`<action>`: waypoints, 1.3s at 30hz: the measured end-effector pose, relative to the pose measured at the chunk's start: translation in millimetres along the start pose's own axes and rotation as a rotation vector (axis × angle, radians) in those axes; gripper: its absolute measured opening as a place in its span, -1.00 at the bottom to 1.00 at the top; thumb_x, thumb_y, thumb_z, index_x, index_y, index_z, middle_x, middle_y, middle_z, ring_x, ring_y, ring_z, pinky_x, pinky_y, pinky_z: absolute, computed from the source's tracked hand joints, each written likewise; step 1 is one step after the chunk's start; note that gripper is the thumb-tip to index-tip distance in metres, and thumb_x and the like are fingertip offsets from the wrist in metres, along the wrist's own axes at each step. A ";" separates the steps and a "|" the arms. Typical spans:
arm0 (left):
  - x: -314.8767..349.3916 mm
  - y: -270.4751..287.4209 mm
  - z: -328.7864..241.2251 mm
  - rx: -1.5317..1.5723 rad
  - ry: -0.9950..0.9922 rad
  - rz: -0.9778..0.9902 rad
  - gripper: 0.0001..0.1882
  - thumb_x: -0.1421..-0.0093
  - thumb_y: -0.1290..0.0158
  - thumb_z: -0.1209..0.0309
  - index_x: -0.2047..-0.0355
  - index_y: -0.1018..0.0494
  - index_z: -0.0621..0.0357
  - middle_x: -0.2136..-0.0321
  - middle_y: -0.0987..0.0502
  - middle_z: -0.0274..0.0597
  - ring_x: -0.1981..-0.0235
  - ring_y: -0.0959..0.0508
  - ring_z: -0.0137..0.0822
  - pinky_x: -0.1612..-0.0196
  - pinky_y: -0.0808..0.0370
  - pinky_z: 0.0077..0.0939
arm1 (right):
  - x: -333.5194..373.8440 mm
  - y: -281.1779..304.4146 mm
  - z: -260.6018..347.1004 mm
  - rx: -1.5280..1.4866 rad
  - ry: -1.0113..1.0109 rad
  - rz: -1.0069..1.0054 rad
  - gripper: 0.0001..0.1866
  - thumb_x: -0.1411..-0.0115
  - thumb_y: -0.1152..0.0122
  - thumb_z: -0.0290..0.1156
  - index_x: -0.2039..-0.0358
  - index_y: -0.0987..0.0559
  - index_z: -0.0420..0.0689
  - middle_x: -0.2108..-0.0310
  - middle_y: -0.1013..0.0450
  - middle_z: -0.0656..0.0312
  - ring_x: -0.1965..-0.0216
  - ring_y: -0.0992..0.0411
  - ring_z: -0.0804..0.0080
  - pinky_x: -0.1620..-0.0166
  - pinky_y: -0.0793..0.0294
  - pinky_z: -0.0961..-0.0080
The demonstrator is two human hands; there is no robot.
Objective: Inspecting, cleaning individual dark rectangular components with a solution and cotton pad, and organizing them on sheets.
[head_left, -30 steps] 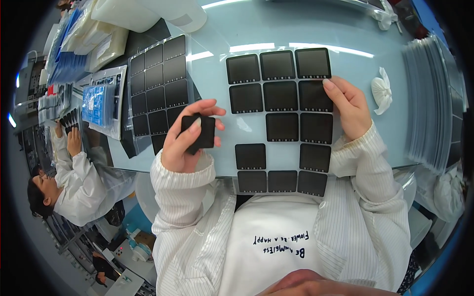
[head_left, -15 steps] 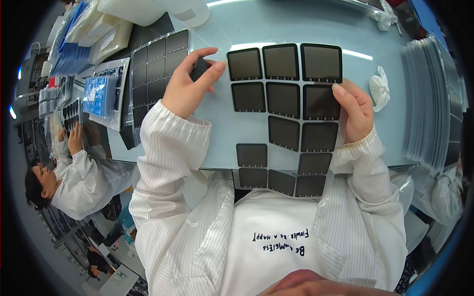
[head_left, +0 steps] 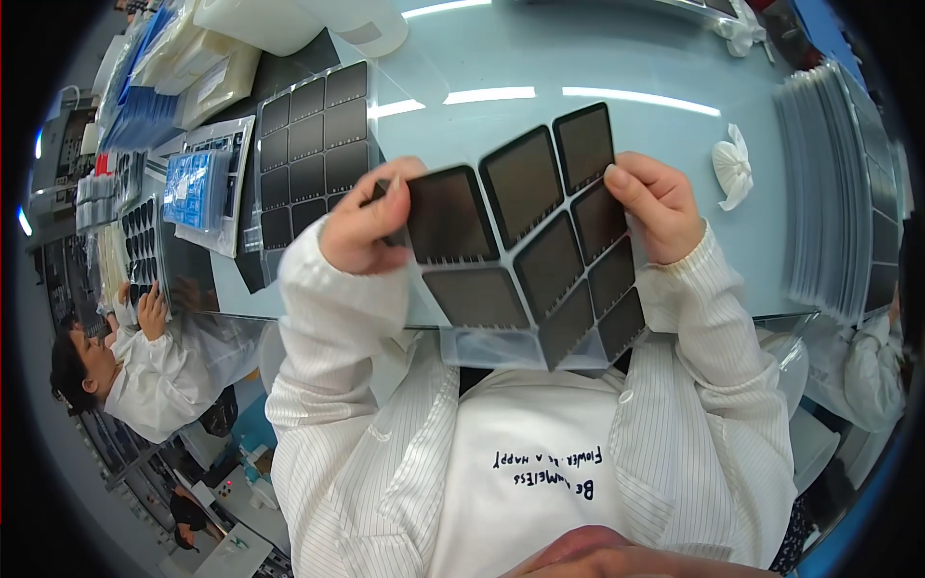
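A clear sheet bearing dark, rounded-corner square panels (head_left: pixel 520 185) is bent and tilted between my hands, over the table's near edge. My right hand (head_left: pixel 665 207) pinches its right edge, thumb on the front. My left hand (head_left: pixel 366 222), slightly blurred, is closed at the sheet's upper left edge. A small dark piece (head_left: pixel 382 187) shows between its thumb and fingers; whether those fingers also grip the sheet is unclear. The lower part of the sheet is see-through, with a bare clear strip (head_left: pixel 482 349) near my shirt.
Another dark-panelled sheet (head_left: pixel 306 146) lies left of my left hand, beside a blue packet (head_left: pixel 196 188). At the right stands a thick stack of clear sheets (head_left: pixel 819 193), near a crumpled white wad (head_left: pixel 732 169). A white container (head_left: pixel 371 24) is at the back. A co-worker (head_left: pixel 145 371) sits left.
The sheet, more upright and flat before, has bent and tilted, its right side raised. My left hand has moved down against its left edge with the dark piece. My right hand has shifted left.
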State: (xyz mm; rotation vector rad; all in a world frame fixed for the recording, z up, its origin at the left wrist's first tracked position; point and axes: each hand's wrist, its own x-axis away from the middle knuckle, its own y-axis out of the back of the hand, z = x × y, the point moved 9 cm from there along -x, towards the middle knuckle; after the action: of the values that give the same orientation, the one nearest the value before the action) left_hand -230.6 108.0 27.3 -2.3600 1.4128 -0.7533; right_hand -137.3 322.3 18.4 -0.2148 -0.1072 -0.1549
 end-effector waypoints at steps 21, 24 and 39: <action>18.8 -34.0 -2.2 -0.042 -0.177 -0.156 -0.29 -0.29 0.27 -0.15 -0.06 -0.33 0.29 0.29 -0.46 -0.28 0.32 -0.41 -0.52 0.26 -0.36 -0.68 | 5.3 -4.8 2.2 0.025 0.105 0.017 -0.78 -0.28 -0.07 -0.37 0.24 -0.52 -0.30 0.40 -0.43 0.38 0.37 -0.33 0.70 0.26 -0.31 0.73; 20.1 -44.2 -6.1 -0.164 -0.179 -0.056 -0.31 -0.24 0.16 -0.17 0.05 -0.37 0.30 0.39 -0.42 -0.30 0.41 -0.34 -0.55 0.35 -0.29 -0.69 | 4.9 -3.9 0.6 0.031 0.098 0.025 -0.77 -0.28 -0.07 -0.36 0.24 -0.54 -0.30 0.39 -0.45 0.36 0.36 -0.35 0.69 0.25 -0.32 0.72; 67.8 -4.1 -33.3 -0.378 -0.021 -0.453 -0.41 0.05 0.04 0.43 -0.07 -0.30 0.30 0.27 -0.42 -0.11 0.53 -0.39 -0.48 0.57 -0.30 -0.69 | 1.2 -9.0 -14.6 0.155 -0.037 0.026 -0.74 -0.28 -0.08 -0.35 0.20 -0.55 -0.32 0.37 -0.49 0.32 0.35 -0.39 0.65 0.23 -0.37 0.71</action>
State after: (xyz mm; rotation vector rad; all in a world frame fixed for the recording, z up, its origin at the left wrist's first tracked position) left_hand -220.7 51.0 76.1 -3.0300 1.0950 -0.5996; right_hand -136.3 310.2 6.2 -0.0645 -0.1529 -0.1165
